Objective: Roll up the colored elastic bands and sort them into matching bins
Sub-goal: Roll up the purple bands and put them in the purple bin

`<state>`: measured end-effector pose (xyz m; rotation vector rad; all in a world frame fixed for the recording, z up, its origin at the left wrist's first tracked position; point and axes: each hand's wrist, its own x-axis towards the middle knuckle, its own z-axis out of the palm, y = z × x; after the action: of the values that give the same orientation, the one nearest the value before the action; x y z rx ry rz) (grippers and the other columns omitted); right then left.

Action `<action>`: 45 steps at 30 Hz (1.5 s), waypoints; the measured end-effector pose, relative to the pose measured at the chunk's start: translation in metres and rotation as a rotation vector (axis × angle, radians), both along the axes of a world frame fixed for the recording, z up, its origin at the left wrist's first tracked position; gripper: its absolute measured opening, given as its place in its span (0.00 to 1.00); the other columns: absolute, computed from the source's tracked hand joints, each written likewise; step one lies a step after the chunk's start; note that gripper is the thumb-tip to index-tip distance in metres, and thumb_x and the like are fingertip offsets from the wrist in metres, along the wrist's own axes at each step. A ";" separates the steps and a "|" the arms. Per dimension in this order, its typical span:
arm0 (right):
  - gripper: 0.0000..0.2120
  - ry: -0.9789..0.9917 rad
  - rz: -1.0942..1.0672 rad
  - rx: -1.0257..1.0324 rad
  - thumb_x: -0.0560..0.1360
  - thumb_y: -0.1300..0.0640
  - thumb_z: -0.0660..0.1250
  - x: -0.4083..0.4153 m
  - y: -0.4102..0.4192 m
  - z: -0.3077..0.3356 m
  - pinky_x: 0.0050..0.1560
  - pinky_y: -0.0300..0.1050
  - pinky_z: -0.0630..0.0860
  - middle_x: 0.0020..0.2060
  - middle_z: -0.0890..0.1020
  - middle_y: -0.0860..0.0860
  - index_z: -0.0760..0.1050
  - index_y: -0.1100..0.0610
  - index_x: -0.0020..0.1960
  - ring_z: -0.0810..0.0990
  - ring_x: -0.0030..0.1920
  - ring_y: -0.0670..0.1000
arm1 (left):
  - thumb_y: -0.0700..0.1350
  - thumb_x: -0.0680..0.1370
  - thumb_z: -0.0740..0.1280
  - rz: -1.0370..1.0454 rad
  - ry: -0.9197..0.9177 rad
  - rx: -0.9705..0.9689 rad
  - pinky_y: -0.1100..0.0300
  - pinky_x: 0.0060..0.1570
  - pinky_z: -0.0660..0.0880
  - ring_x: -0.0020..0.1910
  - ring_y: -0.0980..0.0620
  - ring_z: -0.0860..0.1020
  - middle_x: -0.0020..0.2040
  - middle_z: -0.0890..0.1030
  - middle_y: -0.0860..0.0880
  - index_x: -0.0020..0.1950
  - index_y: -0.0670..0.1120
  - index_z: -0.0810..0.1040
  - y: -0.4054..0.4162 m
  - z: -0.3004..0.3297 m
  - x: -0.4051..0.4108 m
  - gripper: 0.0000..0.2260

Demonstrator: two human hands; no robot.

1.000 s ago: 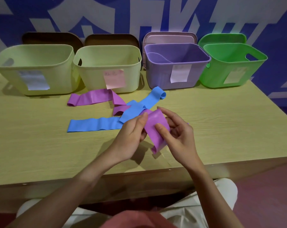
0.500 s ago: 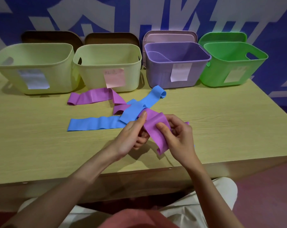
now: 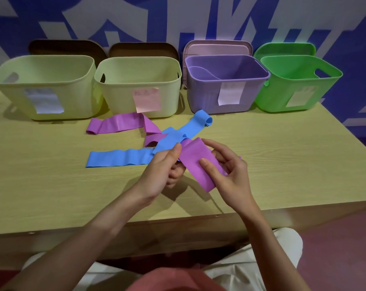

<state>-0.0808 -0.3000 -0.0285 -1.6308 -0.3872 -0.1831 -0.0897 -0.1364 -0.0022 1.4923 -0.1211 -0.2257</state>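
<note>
Purple flat elastic band [image 3: 198, 162], pinched at its near end by right hand [image 3: 230, 175] and left hand [image 3: 161, 171], should be rolled tightly, edges aligned, away from the purple plastic bin [image 3: 226, 97].

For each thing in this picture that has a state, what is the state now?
Purple band: held by both hands, not yet rolled.
Blue band: flat on table, far end curled.
Left hand: pinches the purple band.
Right hand: grips the purple band.
Purple bin: open, lid behind it.
Green bin: open.
</note>
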 end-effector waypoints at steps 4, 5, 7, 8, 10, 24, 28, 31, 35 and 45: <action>0.20 -0.029 0.067 0.010 0.76 0.56 0.68 0.005 -0.001 0.001 0.41 0.51 0.70 0.40 0.75 0.69 0.73 0.49 0.67 0.72 0.37 0.61 | 0.54 0.81 0.54 -0.179 0.132 -0.235 0.70 0.23 0.52 0.21 0.59 0.52 0.24 0.55 0.55 0.29 0.50 0.63 0.005 0.003 0.000 0.21; 0.20 -0.036 0.088 0.027 0.76 0.57 0.68 0.005 -0.001 0.003 0.44 0.50 0.71 0.43 0.77 0.69 0.73 0.50 0.67 0.74 0.39 0.59 | 0.54 0.81 0.53 -0.211 0.148 -0.260 0.70 0.23 0.52 0.22 0.59 0.52 0.24 0.55 0.55 0.29 0.49 0.63 0.005 0.002 0.001 0.21; 0.17 -0.043 0.096 0.045 0.75 0.60 0.69 0.004 -0.002 0.006 0.51 0.43 0.74 0.51 0.83 0.56 0.76 0.53 0.63 0.80 0.49 0.50 | 0.54 0.82 0.52 -0.244 0.172 -0.272 0.68 0.23 0.50 0.22 0.59 0.51 0.24 0.54 0.55 0.28 0.50 0.65 0.006 0.003 0.000 0.22; 0.15 -0.040 0.086 0.043 0.74 0.59 0.69 0.004 -0.001 0.007 0.52 0.40 0.74 0.51 0.83 0.49 0.76 0.54 0.61 0.80 0.51 0.46 | 0.54 0.81 0.51 -0.245 0.180 -0.265 0.67 0.23 0.49 0.22 0.58 0.50 0.24 0.53 0.54 0.27 0.51 0.66 0.005 0.003 0.000 0.23; 0.12 -0.019 0.074 0.034 0.73 0.57 0.69 0.003 -0.001 0.007 0.49 0.38 0.74 0.48 0.83 0.44 0.77 0.53 0.57 0.80 0.47 0.43 | 0.57 0.78 0.51 -0.223 0.186 -0.227 0.65 0.24 0.48 0.22 0.57 0.51 0.23 0.53 0.54 0.26 0.50 0.65 0.002 0.003 -0.002 0.22; 0.13 0.088 -0.028 0.114 0.71 0.57 0.70 0.006 0.006 0.004 0.43 0.37 0.75 0.40 0.83 0.48 0.78 0.63 0.52 0.79 0.40 0.44 | 0.56 0.79 0.55 0.028 -0.282 0.374 0.64 0.30 0.60 0.26 0.59 0.64 0.28 0.66 0.58 0.40 0.46 0.66 -0.002 -0.013 -0.001 0.15; 0.19 0.057 0.012 0.193 0.72 0.61 0.70 0.002 0.007 0.007 0.39 0.38 0.74 0.32 0.77 0.53 0.74 0.60 0.63 0.74 0.35 0.46 | 0.54 0.81 0.54 0.110 -0.249 0.245 0.69 0.27 0.60 0.25 0.60 0.62 0.28 0.65 0.57 0.39 0.45 0.65 -0.005 -0.012 0.002 0.15; 0.24 0.056 0.035 0.224 0.72 0.69 0.70 0.005 0.002 0.006 0.41 0.36 0.74 0.31 0.76 0.43 0.69 0.63 0.66 0.75 0.34 0.43 | 0.50 0.81 0.54 0.130 -0.134 0.052 0.69 0.23 0.56 0.23 0.60 0.57 0.26 0.61 0.57 0.38 0.45 0.62 -0.005 -0.005 0.003 0.14; 0.22 0.052 0.028 0.214 0.72 0.69 0.69 0.009 0.003 0.012 0.39 0.38 0.75 0.30 0.74 0.44 0.70 0.63 0.65 0.73 0.33 0.45 | 0.53 0.81 0.57 0.026 -0.012 -0.203 0.66 0.23 0.52 0.22 0.58 0.53 0.25 0.58 0.54 0.34 0.45 0.59 0.001 -0.001 0.004 0.19; 0.13 0.073 0.154 0.189 0.73 0.66 0.67 0.011 0.006 0.024 0.47 0.39 0.75 0.44 0.84 0.47 0.78 0.56 0.56 0.79 0.45 0.45 | 0.59 0.76 0.56 -0.218 0.177 -0.337 0.67 0.23 0.51 0.21 0.58 0.53 0.23 0.57 0.55 0.29 0.48 0.69 0.005 -0.003 0.006 0.21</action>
<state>-0.0695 -0.2939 -0.0047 -1.4111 -0.4242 -0.0422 -0.0842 -0.1312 -0.0052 1.1175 -0.1711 -0.4880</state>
